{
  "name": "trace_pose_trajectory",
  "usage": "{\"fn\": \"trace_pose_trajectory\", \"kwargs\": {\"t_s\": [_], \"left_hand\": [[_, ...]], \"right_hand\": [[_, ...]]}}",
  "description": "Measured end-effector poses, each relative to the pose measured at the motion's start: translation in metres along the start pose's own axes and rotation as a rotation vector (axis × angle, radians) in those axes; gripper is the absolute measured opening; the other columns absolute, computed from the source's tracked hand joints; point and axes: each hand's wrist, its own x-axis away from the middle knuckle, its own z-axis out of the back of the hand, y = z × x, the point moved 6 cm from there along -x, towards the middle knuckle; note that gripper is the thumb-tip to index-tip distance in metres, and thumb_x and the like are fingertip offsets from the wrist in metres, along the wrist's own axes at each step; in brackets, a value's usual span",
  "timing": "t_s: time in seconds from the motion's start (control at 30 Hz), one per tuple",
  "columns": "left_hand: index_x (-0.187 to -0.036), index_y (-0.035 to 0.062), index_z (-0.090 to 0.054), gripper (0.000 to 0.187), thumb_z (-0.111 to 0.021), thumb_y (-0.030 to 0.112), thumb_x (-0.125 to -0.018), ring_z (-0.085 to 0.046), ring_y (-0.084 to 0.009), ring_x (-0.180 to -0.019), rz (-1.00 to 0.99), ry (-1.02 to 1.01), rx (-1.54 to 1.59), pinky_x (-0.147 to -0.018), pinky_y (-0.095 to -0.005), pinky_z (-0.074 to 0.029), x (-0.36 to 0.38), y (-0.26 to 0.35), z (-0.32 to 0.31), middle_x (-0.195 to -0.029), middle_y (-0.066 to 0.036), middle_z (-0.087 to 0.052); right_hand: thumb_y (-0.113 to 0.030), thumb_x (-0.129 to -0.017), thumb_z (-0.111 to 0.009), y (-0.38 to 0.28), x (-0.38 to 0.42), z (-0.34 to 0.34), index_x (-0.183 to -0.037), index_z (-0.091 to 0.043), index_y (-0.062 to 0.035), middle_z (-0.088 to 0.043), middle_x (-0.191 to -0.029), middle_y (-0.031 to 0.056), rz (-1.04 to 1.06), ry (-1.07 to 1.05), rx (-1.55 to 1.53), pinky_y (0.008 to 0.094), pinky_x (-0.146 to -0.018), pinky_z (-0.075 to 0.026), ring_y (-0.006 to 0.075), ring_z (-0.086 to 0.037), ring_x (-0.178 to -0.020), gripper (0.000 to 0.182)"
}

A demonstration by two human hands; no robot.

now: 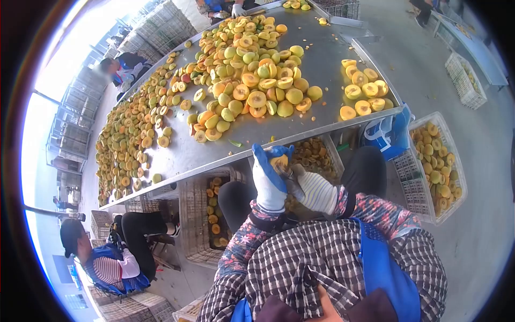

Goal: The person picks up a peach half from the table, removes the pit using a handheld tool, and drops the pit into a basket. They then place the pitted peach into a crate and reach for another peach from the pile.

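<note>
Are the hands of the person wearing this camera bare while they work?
No, both are gloved: the left hand in white and blue, the right hand in pale stripes.

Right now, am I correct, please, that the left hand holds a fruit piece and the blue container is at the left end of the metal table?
Not quite: the head view shows the blue container at the right end of the metal table; the left hand does hold a fruit piece.
</note>
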Motion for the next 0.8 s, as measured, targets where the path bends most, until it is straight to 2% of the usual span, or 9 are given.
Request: {"fn": "trace_pose_trajectory", "kwargs": {"t_s": [0.17,0.27,0.33,0.43,0.63,0.7,0.73,0.77,0.8], "left_hand": [[-0.084,0.0049,-0.055,0.045,-0.047,0.046,-0.101,-0.062,-0.0309,-0.094,-0.091,-0.052,-0.063,-0.102,-0.0521,-0.045,0.009,-0.002,-0.002,-0.086,-0.010,-0.060],[-0.085,0.0042,-0.056,0.046,-0.045,0.045,-0.102,-0.062,-0.0311,-0.094,-0.126,-0.021,-0.142,-0.102,-0.0529,-0.045,0.012,-0.002,-0.002,-0.087,-0.011,-0.059],[-0.085,0.0040,-0.056,0.046,-0.043,0.045,-0.103,-0.062,-0.0300,-0.093,-0.114,-0.040,-0.097,-0.103,-0.0535,-0.044,0.010,-0.006,0.004,-0.087,-0.011,-0.058],[-0.084,0.0039,-0.056,0.047,-0.043,0.045,-0.103,-0.061,-0.0283,-0.089,-0.142,-0.068,-0.138,-0.103,-0.0538,-0.044,0.011,-0.002,0.005,-0.086,-0.011,-0.058],[-0.083,0.0053,-0.056,0.046,-0.047,0.047,-0.101,-0.060,-0.0258,-0.085,0.085,-0.074,-0.160,-0.093,-0.0528,-0.049,0.002,-0.010,0.009,-0.083,-0.010,-0.058],[-0.083,0.0046,-0.056,0.046,-0.048,0.046,-0.101,-0.061,-0.0261,-0.083,0.152,-0.026,-0.025,-0.092,-0.0509,-0.050,-0.002,-0.018,0.016,-0.082,-0.010,-0.058],[-0.083,0.0046,-0.056,0.046,-0.048,0.046,-0.101,-0.061,-0.0261,-0.083,0.151,-0.022,-0.023,-0.092,-0.0509,-0.050,-0.001,-0.017,0.015,-0.082,-0.010,-0.058],[-0.083,0.0049,-0.056,0.046,-0.048,0.046,-0.101,-0.061,-0.0261,-0.082,0.136,-0.034,-0.049,-0.090,-0.0501,-0.051,0.000,-0.016,0.013,-0.082,-0.010,-0.058],[-0.083,0.0052,-0.057,0.045,-0.048,0.046,-0.100,-0.061,-0.0262,-0.081,0.122,-0.047,-0.078,-0.088,-0.0493,-0.053,0.000,-0.015,0.012,-0.081,-0.010,-0.059]], "right_hand": [[-0.030,-0.101,-0.044,-0.012,-0.002,0.007,-0.112,-0.049,-0.0015,-0.065,-0.089,0.0197,0.014,-0.124,0.191,0.0412,-0.067,-0.052,0.0362,-0.065,-0.079,0.031],[-0.029,-0.101,-0.045,0.004,-0.001,-0.001,-0.114,-0.046,-0.0005,-0.063,-0.087,0.0211,-0.084,-0.193,0.056,0.0416,-0.067,-0.051,0.0369,-0.065,-0.079,0.031],[-0.027,-0.099,-0.049,0.058,0.008,-0.042,-0.112,-0.047,-0.0003,-0.062,-0.087,0.0209,0.094,-0.121,0.128,0.0420,-0.067,-0.050,0.0384,-0.064,-0.079,0.029],[-0.022,-0.097,-0.054,0.025,0.004,-0.014,-0.110,-0.046,0.0000,-0.062,-0.087,0.0209,0.014,-0.091,-0.127,0.0429,-0.067,-0.049,0.0400,-0.064,-0.080,0.027],[-0.022,-0.098,-0.054,0.017,-0.001,-0.004,-0.111,-0.047,-0.0005,-0.064,-0.088,0.0192,0.030,-0.181,-0.120,0.0396,-0.068,-0.049,0.0386,-0.065,-0.081,0.026],[-0.023,-0.099,-0.052,0.019,0.000,-0.010,-0.113,-0.048,0.0009,-0.064,-0.087,0.0195,-0.041,-0.092,-0.526,0.0398,-0.069,-0.048,0.0387,-0.065,-0.082,0.029],[-0.026,-0.100,-0.051,-0.009,0.002,0.008,-0.113,-0.049,0.0012,-0.063,-0.086,0.0180,-0.503,-0.302,-0.620,0.0404,-0.070,-0.048,0.0375,-0.064,-0.080,0.030],[-0.026,-0.100,-0.051,0.002,0.005,-0.001,-0.113,-0.049,0.0012,-0.063,-0.086,0.0180,-0.505,-0.310,-0.619,0.0404,-0.070,-0.048,0.0375,-0.064,-0.080,0.030],[-0.026,-0.100,-0.051,0.014,0.003,-0.006,-0.112,-0.050,0.0007,-0.063,-0.086,0.0169,-0.281,-0.209,-0.442,0.0402,-0.071,-0.048,0.0363,-0.063,-0.080,0.029]]}}
